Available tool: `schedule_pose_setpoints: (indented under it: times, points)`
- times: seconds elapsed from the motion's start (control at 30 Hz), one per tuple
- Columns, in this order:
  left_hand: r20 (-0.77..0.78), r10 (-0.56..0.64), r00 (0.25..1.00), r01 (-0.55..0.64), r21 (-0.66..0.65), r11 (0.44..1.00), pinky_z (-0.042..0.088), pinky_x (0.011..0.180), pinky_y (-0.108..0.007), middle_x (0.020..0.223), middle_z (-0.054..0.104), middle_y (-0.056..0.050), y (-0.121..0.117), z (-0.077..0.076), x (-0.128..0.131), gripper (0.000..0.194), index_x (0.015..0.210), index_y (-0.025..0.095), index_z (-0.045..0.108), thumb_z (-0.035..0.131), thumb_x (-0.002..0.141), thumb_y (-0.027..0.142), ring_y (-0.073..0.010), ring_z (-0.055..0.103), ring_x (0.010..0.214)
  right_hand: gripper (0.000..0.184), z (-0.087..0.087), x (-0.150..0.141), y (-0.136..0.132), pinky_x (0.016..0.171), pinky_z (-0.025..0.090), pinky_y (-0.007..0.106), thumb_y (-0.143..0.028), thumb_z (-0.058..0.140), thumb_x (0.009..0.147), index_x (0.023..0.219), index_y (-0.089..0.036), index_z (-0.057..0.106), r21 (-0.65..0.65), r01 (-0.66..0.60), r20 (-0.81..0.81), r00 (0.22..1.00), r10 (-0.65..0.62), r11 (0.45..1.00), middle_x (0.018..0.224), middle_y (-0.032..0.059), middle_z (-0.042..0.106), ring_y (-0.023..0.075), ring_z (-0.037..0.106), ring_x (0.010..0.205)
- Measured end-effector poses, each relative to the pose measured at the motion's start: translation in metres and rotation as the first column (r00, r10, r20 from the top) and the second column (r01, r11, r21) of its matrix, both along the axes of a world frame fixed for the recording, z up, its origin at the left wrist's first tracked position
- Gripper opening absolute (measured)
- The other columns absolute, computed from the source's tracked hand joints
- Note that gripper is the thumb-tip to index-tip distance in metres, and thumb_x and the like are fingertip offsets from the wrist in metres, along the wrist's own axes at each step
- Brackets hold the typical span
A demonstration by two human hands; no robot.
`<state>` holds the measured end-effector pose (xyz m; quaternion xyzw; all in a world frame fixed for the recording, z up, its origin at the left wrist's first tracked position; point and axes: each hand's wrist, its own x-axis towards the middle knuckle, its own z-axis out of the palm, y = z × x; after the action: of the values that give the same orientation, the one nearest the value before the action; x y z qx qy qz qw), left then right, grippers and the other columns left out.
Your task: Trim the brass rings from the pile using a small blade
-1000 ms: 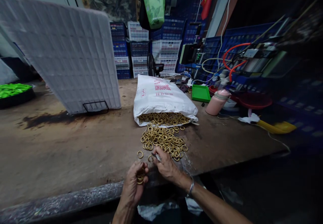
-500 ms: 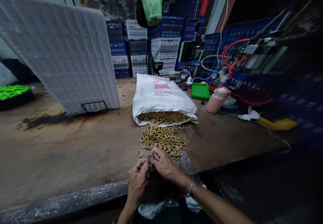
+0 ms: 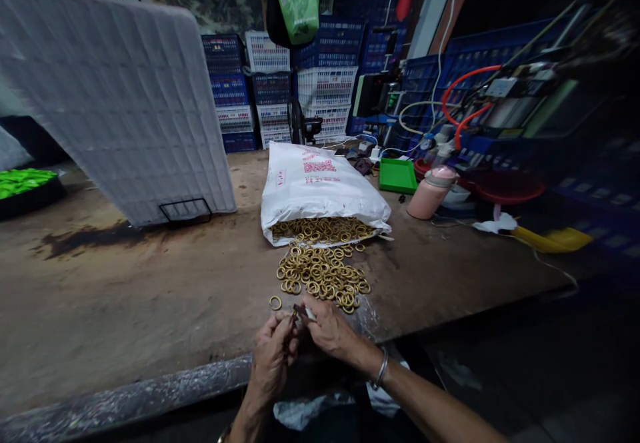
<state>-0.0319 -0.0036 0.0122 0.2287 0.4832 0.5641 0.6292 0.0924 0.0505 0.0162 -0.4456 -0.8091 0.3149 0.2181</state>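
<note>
A white sack [image 3: 320, 186] lies on the brown workbench [image 3: 125, 290], its mouth spilling a heap of brass rings [image 3: 323, 276] toward me. One loose ring [image 3: 275, 302] lies left of the heap. My left hand [image 3: 273, 356] is closed at the bench's front edge; in the earlier frames it held brass rings, now hidden by the fingers. My right hand [image 3: 327, 330] is closed in a pinch on a small thin tool whose tip meets my left hand's fingers. A metal bangle is on my right wrist.
A white gridded panel [image 3: 115, 103] leans on a black stand at the back left. A green tray [image 3: 397, 175], a pink jug [image 3: 431, 193], a red bowl [image 3: 507, 186] and a yellow scoop [image 3: 550, 238] stand at the right. Stacked crates [image 3: 300, 90] fill the background. Green parts [image 3: 23, 180] lie far left.
My two hands have come together. The left hand, which held rings in plain view a second ago, has turned and closed against the right hand's tool.
</note>
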Motion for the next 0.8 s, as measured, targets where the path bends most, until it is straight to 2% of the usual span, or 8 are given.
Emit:
schedule_pose_setpoints:
  times: [0.13, 0.33, 0.57, 0.67, 0.8]
  points:
    - [-0.059, 0.018, 0.998, -0.015, 0.037, 0.999, 0.018, 0.032, -0.013, 0.047, 0.044, 0.009, 0.001, -0.004, 0.000, 0.031, 0.073, 0.018, 0.048, 0.063, 0.065, 0.044, -0.0018, 0.030, 0.034, 0.023, 0.003, 0.003, -0.006, 0.053, 0.022, 0.023, -0.009, 0.041, 0.064, 0.083, -0.019, 0.050, 0.073, -0.111, 0.189, 0.977, 0.096, 0.991, 0.064, -0.0013, 0.051, 0.0114, 0.042, 0.057]
    - [-0.144, 0.002, 0.990, 0.003, 0.032, 0.999, 0.019, 0.032, -0.014, 0.042, 0.041, 0.010, 0.000, -0.008, -0.004, 0.030, 0.067, 0.018, 0.046, 0.060, 0.068, 0.045, -0.0015, 0.028, 0.031, 0.029, -0.005, 0.001, -0.004, 0.053, 0.022, 0.024, -0.009, 0.040, 0.063, 0.090, -0.017, 0.048, 0.100, -0.136, 0.308, 0.946, 0.099, 0.986, 0.068, 0.0006, 0.054, 0.0125, 0.045, 0.058]
    - [0.143, -0.078, 0.987, 0.086, -0.053, 0.995, 0.020, 0.033, -0.014, 0.053, 0.050, 0.006, -0.022, 0.017, -0.002, 0.027, 0.067, 0.016, 0.049, 0.066, 0.065, 0.037, -0.0015, 0.035, 0.035, 0.027, -0.015, -0.006, 0.013, 0.051, 0.021, 0.025, -0.012, 0.039, 0.070, 0.095, -0.015, 0.049, 0.139, -0.030, 0.415, 0.909, -0.031, 0.990, 0.068, 0.0034, 0.058, 0.0137, 0.047, 0.057]
    - [0.251, -0.019, 0.968, 0.031, -0.046, 0.998, 0.023, 0.034, -0.014, 0.062, 0.056, 0.002, -0.027, 0.014, -0.010, 0.024, 0.069, 0.015, 0.053, 0.063, 0.069, 0.037, -0.0037, 0.042, 0.042, 0.025, -0.016, -0.018, 0.015, 0.054, 0.023, 0.025, -0.013, 0.040, 0.069, 0.093, -0.016, 0.049, 0.154, -0.022, 0.404, 0.914, -0.042, 0.988, 0.072, 0.0037, 0.059, 0.0142, 0.049, 0.061]
    - [0.283, 0.080, 0.956, -0.057, -0.091, 0.994, 0.027, 0.037, -0.014, 0.072, 0.061, -0.003, -0.028, 0.001, -0.026, 0.022, 0.070, 0.013, 0.058, 0.064, 0.069, 0.034, -0.0064, 0.049, 0.053, 0.025, -0.016, -0.039, 0.015, 0.058, 0.027, 0.025, -0.018, 0.042, 0.073, 0.097, -0.018, 0.047, 0.172, -0.004, 0.383, 0.922, -0.063, 0.985, 0.077, 0.0038, 0.060, 0.0157, 0.053, 0.068]
